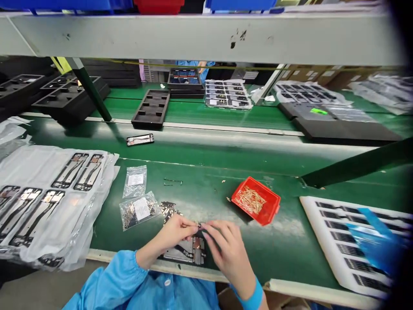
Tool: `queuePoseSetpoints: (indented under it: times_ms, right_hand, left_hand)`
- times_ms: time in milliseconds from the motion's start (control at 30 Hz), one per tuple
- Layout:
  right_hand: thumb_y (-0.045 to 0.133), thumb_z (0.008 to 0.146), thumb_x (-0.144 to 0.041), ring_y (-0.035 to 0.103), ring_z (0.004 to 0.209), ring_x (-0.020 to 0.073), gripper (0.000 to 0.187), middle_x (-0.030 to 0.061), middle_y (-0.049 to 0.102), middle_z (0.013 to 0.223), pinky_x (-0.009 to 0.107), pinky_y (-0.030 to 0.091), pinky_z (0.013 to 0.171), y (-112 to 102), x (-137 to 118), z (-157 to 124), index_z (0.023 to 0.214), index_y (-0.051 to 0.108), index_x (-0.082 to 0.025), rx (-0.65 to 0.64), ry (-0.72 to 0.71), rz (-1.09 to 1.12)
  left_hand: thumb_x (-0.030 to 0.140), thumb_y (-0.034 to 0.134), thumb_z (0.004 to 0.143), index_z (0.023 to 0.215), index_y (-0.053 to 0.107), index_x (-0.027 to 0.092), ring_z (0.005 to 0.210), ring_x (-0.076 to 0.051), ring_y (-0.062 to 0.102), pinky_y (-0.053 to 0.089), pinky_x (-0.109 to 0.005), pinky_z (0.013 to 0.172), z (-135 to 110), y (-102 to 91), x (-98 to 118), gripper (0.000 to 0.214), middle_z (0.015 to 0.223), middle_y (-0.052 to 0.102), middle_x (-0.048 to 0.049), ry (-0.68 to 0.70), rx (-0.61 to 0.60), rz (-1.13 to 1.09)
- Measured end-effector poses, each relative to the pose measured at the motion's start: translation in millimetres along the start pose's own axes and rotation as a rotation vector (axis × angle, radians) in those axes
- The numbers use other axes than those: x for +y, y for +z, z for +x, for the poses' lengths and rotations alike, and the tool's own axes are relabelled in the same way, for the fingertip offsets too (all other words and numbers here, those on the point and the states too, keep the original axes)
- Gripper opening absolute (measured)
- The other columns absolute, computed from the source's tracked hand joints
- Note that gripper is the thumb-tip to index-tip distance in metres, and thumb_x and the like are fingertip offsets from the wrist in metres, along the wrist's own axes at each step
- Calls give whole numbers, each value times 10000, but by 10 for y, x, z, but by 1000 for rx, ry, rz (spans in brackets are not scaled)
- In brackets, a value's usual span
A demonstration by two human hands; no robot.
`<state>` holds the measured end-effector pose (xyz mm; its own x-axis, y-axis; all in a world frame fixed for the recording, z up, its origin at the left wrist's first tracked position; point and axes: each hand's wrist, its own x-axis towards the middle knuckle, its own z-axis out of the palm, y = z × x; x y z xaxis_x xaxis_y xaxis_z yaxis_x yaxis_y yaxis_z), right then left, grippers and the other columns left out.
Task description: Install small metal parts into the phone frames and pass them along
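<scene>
My left hand (177, 231) and my right hand (226, 246) meet at their fingertips, both pinched on a tiny dark part too small to name. Below them a phone frame (189, 252) lies on the green bench near its front edge, partly covered by my hands. A small pile of dark and gold parts (168, 209) lies just beyond my left hand. Left of that pile is a clear bag of small parts (139, 210), and behind it a second labelled bag (134, 181). A red bin (273, 204) of thin tan pieces stands tilted to the right of my hands.
Plastic trays with phone frames (53, 168) are stacked at the left. On the right lies a white foam tray (322, 241) of black strips under blue film. Another phone frame (140, 139) rests farther back. A shelf beam (193, 36) crosses above, with a green post (358, 163) at right.
</scene>
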<state>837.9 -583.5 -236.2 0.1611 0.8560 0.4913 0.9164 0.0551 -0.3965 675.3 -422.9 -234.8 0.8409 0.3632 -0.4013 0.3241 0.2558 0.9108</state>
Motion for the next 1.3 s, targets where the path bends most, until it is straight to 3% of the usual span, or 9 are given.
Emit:
queuePoseSetpoints:
  times_ms: [233,367,533,700,800,900,1067,1233,1300]
  right_hand:
    - [516,1099,-116,591,960,235,153,82,710,1027,371,434,811,229,-104,30,1133,653,-175,-61,-20,7]
    - [533,1079,-116,609,940,245,127,83,713,989,387,438,838,29,329,46,1086,643,-180,39,23,-140]
    - [568,1067,-286,615,1100,358,229,199,702,1181,508,470,940,-274,917,127,1144,743,-160,257,333,-556]
    - [457,1115,-346,699,671,247,378,115,722,777,324,501,659,115,732,171,1280,725,-137,-233,562,-558]
    - [383,1121,-317,686,570,304,448,143,689,669,342,464,572,398,605,207,1382,648,-67,-274,668,-679]
    - [350,1123,-297,695,569,313,400,158,693,690,340,452,556,524,566,255,1257,655,-75,-272,733,-754]
    - [366,1126,-300,654,593,247,332,108,664,681,326,381,599,358,617,492,1101,644,-119,-347,646,-778]
    - [418,1121,-314,592,1093,353,337,182,729,1034,406,338,816,17,1085,1130,1062,709,-156,-487,404,-766]
    - [487,1096,-292,544,1138,356,317,169,738,1062,415,306,835,-17,1305,1350,968,749,-170,-579,327,-756]
  left_hand:
    - [304,665,886,611,641,130,583,-89,247,173,-270,556,-55,12,124,326,554,295,56,51,-54,185]
    - [287,653,904,699,728,115,554,-84,283,197,-251,533,-114,66,86,277,549,370,50,39,-69,219]
    - [304,627,968,842,804,125,576,-102,498,381,-219,589,-225,114,-197,281,671,675,-20,145,-70,344]
    - [348,477,1093,984,793,161,709,-165,649,488,-265,715,-267,87,-518,382,765,726,-73,562,-86,623]
    - [322,481,1097,1023,780,174,724,-170,677,500,-267,711,-264,69,-584,341,785,733,-66,605,-86,685]
    - [280,502,1082,1043,779,178,745,-176,699,504,-270,713,-257,66,-596,297,812,750,-64,620,-81,701]
    - [260,531,1067,1056,788,175,764,-183,722,513,-274,718,-240,70,-618,271,827,767,-62,646,-71,688]
    - [248,563,1052,1075,789,181,822,-190,752,531,-272,734,-233,55,-643,237,905,801,-66,661,-71,662]
    - [247,567,1051,1074,786,186,836,-191,760,541,-274,746,-233,51,-656,229,928,810,-65,661,-64,662]
